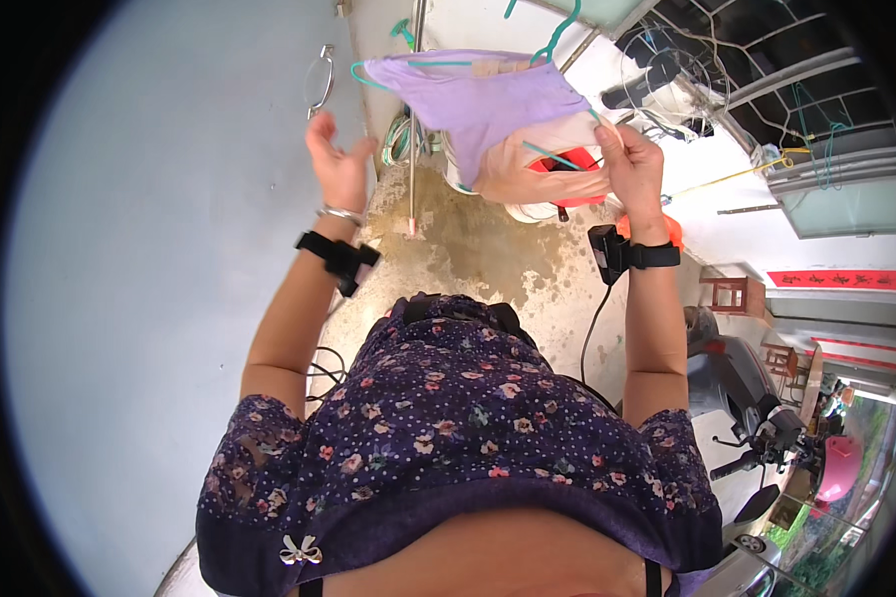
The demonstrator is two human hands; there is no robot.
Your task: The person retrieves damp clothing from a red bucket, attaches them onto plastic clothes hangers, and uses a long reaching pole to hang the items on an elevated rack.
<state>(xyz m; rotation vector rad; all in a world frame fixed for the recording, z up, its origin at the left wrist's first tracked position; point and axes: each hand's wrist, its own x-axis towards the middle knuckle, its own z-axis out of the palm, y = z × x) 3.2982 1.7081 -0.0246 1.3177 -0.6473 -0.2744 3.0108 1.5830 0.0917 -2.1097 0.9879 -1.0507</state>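
My right hand (635, 160) pinches the edge of a peach-coloured cloth garment (523, 175), which looks like underwear. It hangs together with a lilac pair of underpants (493, 93) on a green clothes hanger (564, 30), whose hook rises at the top. One end of the hanger pokes out past the lilac cloth at the left. My left hand (341, 160) is raised apart from the garments, fingers spread and holding nothing. A bangle and a black strapped device are on that wrist; a similar device is on the right wrist.
A metal pole (414, 149) stands behind the garments, beside a coiled hose or cord (398, 142). A grey door with a handle (325, 82) is at left. A red container (567, 175) sits low behind the cloth. At right are a motor scooter (739, 380) and wooden stools (739, 297).
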